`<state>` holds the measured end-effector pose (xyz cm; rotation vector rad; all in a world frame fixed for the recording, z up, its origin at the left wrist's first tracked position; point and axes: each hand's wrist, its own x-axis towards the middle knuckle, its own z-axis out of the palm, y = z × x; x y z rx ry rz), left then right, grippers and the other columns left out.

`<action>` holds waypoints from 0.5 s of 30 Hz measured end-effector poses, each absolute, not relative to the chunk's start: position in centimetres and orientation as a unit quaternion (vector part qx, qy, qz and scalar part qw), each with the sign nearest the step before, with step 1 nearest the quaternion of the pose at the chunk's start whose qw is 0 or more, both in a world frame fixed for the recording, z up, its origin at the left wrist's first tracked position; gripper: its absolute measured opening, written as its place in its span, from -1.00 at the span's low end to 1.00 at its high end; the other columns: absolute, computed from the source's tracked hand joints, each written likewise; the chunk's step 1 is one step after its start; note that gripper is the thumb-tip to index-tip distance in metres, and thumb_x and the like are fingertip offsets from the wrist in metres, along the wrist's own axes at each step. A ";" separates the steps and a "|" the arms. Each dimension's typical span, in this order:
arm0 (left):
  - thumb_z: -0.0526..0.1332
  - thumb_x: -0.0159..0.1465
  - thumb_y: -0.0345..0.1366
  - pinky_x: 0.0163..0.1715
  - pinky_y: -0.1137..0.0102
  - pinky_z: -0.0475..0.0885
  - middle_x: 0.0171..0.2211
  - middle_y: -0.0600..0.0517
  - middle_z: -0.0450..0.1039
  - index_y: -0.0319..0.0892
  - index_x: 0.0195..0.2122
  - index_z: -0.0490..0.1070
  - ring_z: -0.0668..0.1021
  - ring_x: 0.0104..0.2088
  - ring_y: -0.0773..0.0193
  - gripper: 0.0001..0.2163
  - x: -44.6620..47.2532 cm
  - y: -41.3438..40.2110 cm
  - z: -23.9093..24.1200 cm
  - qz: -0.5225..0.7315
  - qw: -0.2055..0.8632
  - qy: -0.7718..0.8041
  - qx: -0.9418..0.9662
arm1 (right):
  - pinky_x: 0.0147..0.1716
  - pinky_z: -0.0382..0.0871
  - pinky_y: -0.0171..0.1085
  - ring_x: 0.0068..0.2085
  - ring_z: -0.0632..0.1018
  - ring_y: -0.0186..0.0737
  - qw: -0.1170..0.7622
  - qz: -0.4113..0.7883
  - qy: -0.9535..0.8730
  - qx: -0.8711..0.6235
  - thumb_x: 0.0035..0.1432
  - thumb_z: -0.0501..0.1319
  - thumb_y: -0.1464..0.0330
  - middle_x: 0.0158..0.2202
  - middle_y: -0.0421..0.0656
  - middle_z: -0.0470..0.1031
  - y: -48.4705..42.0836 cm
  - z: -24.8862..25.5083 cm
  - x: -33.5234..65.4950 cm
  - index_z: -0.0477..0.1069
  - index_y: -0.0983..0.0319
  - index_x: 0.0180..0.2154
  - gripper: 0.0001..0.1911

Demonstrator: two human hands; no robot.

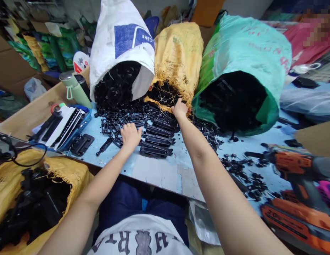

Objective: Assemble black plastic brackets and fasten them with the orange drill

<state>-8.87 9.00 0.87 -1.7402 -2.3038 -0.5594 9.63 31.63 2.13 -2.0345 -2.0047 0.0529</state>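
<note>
On worktop (101, 159), row (155, 151) of long black parts laid side by side; that much looks done. Left hand (130, 135) at row's left end, over loose parts (105, 146); thumb spread, fingers' hold unclear. Right hand (180, 108) beyond row, at mouth of yellow sack (180, 46); fingers curled, contents hidden. Past row, white sack (122, 17), green sack (250, 39) hold more black pieces; plenty seems left.

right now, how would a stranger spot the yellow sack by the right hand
Along the back of the blue table, find the white sack and green sack. Between them is the yellow sack, with the right hand at its mouth. Its frayed, stringy rim sets it apart from both.
</note>
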 end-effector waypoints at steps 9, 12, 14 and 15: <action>0.05 0.20 -0.35 -0.17 0.12 0.32 -0.17 -0.33 0.40 -0.43 -0.20 0.40 0.38 -0.09 -0.05 -0.74 -10.7 11.3 1.0 -0.133 0.032 -0.852 -0.505 | -0.25 0.37 -0.15 -0.28 0.52 -0.11 0.297 0.080 -0.764 -0.567 0.08 0.13 0.20 -0.18 -0.03 0.48 14.6 3.4 19.1 0.22 0.21 -0.01 -0.56; 0.10 0.18 -0.31 -0.10 0.12 0.31 -0.13 -0.25 0.38 -0.33 -0.15 0.34 0.38 -0.05 -0.03 -0.74 -11.6 9.2 2.3 -0.270 0.077 -0.822 -0.495 | -0.24 0.40 -0.14 -0.25 0.52 -0.11 0.309 0.143 -0.833 -0.435 0.07 0.15 0.17 -0.21 -0.04 0.48 6.0 1.9 23.7 0.31 0.18 -0.11 -0.65; 0.13 0.18 -0.27 -0.05 0.17 0.32 -0.15 -0.16 0.39 -0.26 -0.14 0.32 0.41 -0.07 0.05 -0.75 -11.4 6.9 3.5 -0.378 0.087 -0.758 -0.525 | -0.23 0.41 -0.13 -0.24 0.52 -0.12 0.233 0.166 -0.872 -0.396 0.11 0.15 0.23 -0.23 -0.06 0.50 1.9 0.8 25.3 0.34 0.16 -0.12 -0.71; 0.13 0.19 -0.26 -0.06 0.21 0.33 -0.17 -0.12 0.39 -0.24 -0.14 0.31 0.44 -0.10 0.10 -0.76 -10.8 5.5 4.0 -0.413 0.077 -0.717 -0.556 | -0.21 0.40 -0.12 -0.21 0.52 -0.11 0.193 0.169 -0.884 -0.391 0.14 0.14 0.24 -0.21 -0.06 0.50 0.5 0.3 25.4 0.34 0.16 -0.09 -0.71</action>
